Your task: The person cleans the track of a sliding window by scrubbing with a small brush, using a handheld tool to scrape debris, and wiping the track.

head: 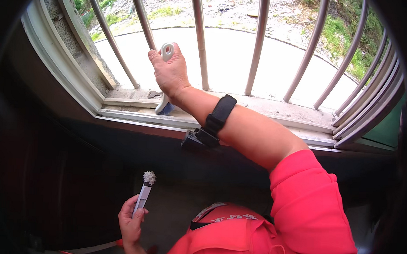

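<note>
My right hand [171, 74] grips the white handle of a brush [163, 103] with dark blue bristles. The brush stands steeply, its bristles down in the window track [133, 111]; the hand covers part of the handle. A hole shows at the handle's upper end, above my fist. Lower in the view, my left hand [131, 218] holds a slim pale grey tool [142, 197] upright, away from the window. A whitish, shaggy tuft [149, 177] tops that tool.
Upright metal bars [199, 43] stand just outside the window. A key [155, 94] lies on the dusty sill beside the brush. Sliding window frames [369, 109] are stacked at the right. A black strap with a small device [206, 134] sits on my right wrist.
</note>
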A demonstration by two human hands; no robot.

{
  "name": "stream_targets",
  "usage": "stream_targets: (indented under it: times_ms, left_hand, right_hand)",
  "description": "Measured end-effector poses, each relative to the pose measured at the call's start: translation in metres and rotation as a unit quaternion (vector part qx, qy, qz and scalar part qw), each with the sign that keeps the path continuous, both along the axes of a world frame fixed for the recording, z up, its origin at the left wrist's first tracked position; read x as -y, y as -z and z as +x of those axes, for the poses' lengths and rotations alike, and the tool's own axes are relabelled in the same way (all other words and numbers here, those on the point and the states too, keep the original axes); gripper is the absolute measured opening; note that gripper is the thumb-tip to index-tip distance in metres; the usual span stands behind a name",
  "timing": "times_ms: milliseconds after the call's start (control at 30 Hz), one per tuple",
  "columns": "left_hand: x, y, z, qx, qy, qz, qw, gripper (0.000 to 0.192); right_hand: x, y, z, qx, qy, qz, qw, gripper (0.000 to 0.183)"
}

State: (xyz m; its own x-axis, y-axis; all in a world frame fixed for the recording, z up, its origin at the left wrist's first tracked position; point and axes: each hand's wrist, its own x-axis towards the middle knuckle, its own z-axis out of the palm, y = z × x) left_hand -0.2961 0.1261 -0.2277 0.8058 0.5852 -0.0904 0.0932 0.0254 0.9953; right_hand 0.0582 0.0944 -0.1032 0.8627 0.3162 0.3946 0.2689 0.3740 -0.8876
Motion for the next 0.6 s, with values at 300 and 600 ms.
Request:
stream_targets:
  times_ms: [300,600]
  left_hand:
    - [-0.001,0.018,-0.002,-0.021,-0.015,0.020,0.999,0.036]
    - [0.009,-0.003,0.047,-0.008,0.095,-0.008,0.995,0.033]
  right_hand:
    - [0.204,-0.032,0.004,-0.027,-0.167,-0.315,0.934,0.022]
    - [0.251,-0.042,-0.009,0.247,-0.138,-0.488,0.826,0.027]
